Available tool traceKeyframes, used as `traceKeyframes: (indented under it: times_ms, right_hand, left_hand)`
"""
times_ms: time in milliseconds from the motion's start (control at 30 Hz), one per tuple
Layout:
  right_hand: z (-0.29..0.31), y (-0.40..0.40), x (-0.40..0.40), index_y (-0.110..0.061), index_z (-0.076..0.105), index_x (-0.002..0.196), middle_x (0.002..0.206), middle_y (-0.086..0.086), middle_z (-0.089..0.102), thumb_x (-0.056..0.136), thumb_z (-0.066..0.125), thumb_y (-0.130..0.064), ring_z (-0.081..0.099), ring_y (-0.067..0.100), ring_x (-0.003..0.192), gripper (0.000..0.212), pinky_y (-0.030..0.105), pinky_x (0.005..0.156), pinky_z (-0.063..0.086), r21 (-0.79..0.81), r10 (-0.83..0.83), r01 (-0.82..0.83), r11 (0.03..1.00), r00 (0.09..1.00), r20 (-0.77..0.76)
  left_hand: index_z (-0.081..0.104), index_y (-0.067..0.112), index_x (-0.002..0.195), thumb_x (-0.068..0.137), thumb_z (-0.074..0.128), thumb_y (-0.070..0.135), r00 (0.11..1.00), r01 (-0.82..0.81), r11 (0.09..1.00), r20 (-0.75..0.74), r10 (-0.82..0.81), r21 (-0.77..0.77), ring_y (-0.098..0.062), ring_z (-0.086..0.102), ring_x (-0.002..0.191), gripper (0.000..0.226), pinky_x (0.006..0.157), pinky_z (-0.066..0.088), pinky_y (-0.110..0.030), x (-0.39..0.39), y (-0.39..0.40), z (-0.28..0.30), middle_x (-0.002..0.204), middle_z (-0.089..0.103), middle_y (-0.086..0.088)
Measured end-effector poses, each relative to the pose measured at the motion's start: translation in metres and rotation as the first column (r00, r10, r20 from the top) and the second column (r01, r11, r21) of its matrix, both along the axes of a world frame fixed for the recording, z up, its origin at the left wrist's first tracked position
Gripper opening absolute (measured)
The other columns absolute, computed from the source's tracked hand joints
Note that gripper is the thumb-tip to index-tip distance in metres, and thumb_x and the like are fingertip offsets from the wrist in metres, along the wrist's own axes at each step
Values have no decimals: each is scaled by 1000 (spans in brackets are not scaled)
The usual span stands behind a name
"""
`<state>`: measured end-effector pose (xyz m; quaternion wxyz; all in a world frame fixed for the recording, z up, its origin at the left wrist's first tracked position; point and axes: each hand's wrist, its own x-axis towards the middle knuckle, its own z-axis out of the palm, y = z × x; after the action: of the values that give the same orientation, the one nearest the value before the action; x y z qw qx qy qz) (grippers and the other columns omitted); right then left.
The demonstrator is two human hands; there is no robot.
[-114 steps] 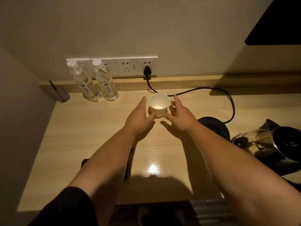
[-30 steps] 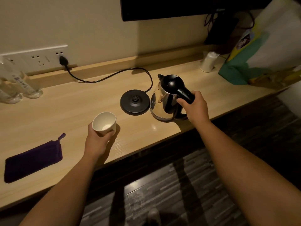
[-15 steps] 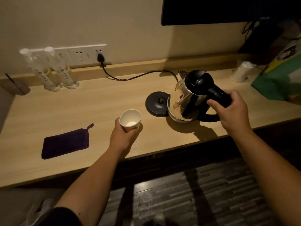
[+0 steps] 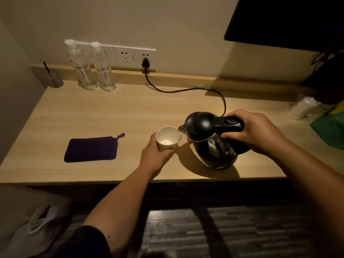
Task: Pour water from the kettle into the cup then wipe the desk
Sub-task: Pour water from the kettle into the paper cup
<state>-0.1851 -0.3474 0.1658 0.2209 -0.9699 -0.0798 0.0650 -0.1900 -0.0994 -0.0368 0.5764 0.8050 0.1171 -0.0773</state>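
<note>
At centre frame, left hand (image 4: 156, 155) grips the cup (image 4: 168, 140); right hand (image 4: 255, 131) clenches the tilted kettle (image 4: 208, 138), spout seemingly touching its rim.

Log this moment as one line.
stage: pre-pour | left hand: holds cup | right hand: tilts kettle, spout at rim | cloth: untouched

This looks like a hotel room. A narrow wooden counter (image 4: 130, 112) runs along a plain wall, with a strip of wall sockets (image 4: 130, 55) above its back edge and two sealed water bottles (image 4: 93, 67) (the complimentary sort) near its back left corner. A dark screen (image 4: 290, 21) hangs above the right end, and dim warm light falls on striped carpet (image 4: 232, 229) below the front edge.
</note>
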Motion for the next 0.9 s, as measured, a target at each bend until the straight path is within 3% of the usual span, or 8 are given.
traceKeyframes:
  times_ms: [100,333,433,667,900]
  right_hand:
    - [6,12,6,-25,61,114,101,-4,65,74,79,-23,56,12,91,44,27,76,45,-109,97,-98,989,995,-15]
    - [20,35,20,-23,60,117,102,0,66,77,75,-30,56,15,87,43,29,73,47,-300,215,-211,930,976,-21]
    - [25,44,26,-22,60,117,101,0,67,77,75,-33,60,19,90,44,35,77,53,-362,246,-232,903,969,-7]
    - [33,55,35,-24,60,114,94,0,65,78,74,-34,60,19,84,39,34,70,53,-440,281,-253,862,960,-2]
    - [43,67,42,-24,60,114,95,0,64,78,74,-35,59,19,84,40,39,72,56,-479,305,-294,827,951,-57]
  left_hand:
    - [36,37,139,74,81,35,1000,-2,1000,3,2,-6,-17,52,106,79,79,42,-24,1,0,-1,117,55,9]
    - [36,39,138,73,81,41,1000,7,1000,17,-7,23,-18,53,109,79,86,46,-30,2,2,-6,116,56,12]
    - [37,39,137,72,81,42,1000,7,1000,28,-7,28,-17,52,108,78,86,46,-30,2,2,-6,113,54,14]
    - [37,44,133,70,81,45,999,-6,1000,32,5,25,-16,53,108,77,85,48,-31,2,1,-9,110,54,17]
    - [36,45,132,70,80,49,999,3,999,48,-5,46,-18,53,109,76,88,50,-35,3,2,-12,109,54,17]
